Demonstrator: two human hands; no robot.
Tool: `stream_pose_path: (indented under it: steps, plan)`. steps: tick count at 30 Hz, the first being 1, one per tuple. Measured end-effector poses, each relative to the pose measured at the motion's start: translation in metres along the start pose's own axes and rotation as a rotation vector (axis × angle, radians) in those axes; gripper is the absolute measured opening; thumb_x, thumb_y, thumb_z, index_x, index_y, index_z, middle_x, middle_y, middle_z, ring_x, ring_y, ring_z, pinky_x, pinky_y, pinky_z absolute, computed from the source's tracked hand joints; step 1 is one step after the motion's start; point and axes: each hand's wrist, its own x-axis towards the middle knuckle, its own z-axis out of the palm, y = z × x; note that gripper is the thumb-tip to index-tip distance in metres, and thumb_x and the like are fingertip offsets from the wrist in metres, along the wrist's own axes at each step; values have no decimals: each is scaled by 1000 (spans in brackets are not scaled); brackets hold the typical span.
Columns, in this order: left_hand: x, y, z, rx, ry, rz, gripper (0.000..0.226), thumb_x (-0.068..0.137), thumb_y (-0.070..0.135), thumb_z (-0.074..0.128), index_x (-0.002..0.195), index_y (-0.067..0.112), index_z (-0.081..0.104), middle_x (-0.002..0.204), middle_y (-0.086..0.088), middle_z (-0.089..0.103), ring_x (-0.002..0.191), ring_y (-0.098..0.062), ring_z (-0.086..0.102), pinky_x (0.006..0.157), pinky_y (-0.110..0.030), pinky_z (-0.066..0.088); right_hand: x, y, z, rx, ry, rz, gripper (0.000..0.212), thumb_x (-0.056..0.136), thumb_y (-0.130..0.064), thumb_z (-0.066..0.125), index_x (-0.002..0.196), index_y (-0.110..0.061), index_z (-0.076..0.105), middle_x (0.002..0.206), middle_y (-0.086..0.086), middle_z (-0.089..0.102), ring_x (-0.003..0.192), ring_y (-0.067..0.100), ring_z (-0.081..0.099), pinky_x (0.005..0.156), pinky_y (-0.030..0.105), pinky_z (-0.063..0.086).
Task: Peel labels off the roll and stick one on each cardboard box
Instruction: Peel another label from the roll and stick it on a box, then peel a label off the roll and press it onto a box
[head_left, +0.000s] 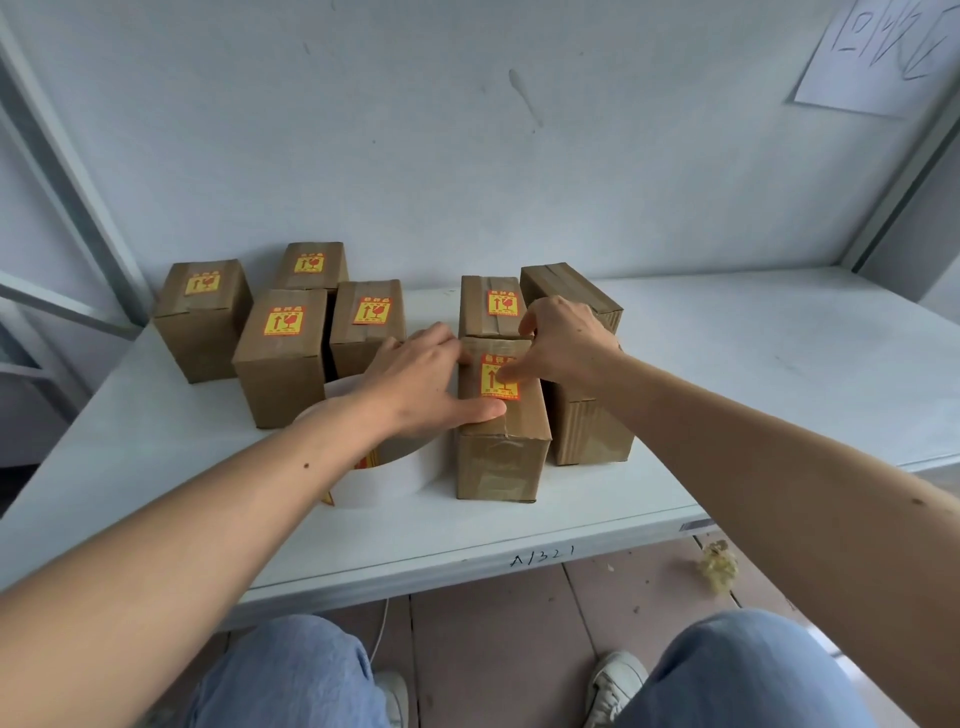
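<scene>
A cardboard box (498, 457) stands near the shelf's front with a yellow-and-red label (493, 387) on its top. My right hand (563, 340) presses its thumb on that label. My left hand (426, 379) rests flat against the box's left top edge, thumb along the top. The white label roll (384, 480) lies under my left wrist, mostly hidden. Several labelled boxes (283, 353) stand to the left and one (491, 306) behind. A box with no label showing (587, 415) stands to the right, partly hidden by my right hand.
The boxes sit on a white shelf (753, 364) against a pale wall. A paper sheet (878, 57) hangs at the upper right. Below the shelf edge are my knees in jeans, white shoes and a tiled floor with a scrap of debris (719, 566).
</scene>
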Motion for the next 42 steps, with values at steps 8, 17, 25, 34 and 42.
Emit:
stream_pose_path:
  steps: [8, 17, 25, 34, 42]
  plan:
    - [0, 1, 0, 33, -6, -5, 84, 71, 81, 47, 128, 20, 50, 127, 3, 47, 117, -17, 49, 103, -44, 34, 10, 1, 17, -52, 105, 44, 56, 75, -61, 70, 108, -17, 59, 108, 3, 65, 105, 26, 59, 83, 39, 47]
    - [-3, 2, -5, 94, -45, 17, 87, 72, 83, 40, 134, 21, 45, 133, 3, 44, 122, -18, 44, 105, -42, 33, -1, 22, 5, -45, -91, 14, 84, 51, -73, 76, 117, -27, 55, 120, -3, 55, 125, 25, 43, 97, 41, 38]
    - [-8, 8, -5, 125, -82, 38, 118, 56, 94, 37, 145, 18, 29, 146, -1, 33, 135, -20, 30, 113, -46, 26, -5, 34, -3, -26, 150, 9, 50, 67, -54, 76, 102, -20, 63, 108, 1, 61, 111, 25, 50, 84, 36, 36]
    - [3, 10, 3, 211, -95, 118, 104, 67, 86, 42, 150, 27, 19, 155, 6, 21, 140, -17, 19, 113, -45, 22, 18, 65, -13, 48, 288, 102, 34, 80, -33, 67, 112, -21, 64, 117, 3, 61, 116, 26, 48, 88, 35, 34]
    - [49, -7, 7, 208, -7, 36, 85, 78, 73, 47, 144, 23, 32, 149, 2, 32, 137, -20, 26, 111, -48, 30, 64, 83, -20, 100, 290, 226, 42, 82, -33, 64, 119, -14, 56, 125, 9, 55, 120, 30, 46, 90, 37, 36]
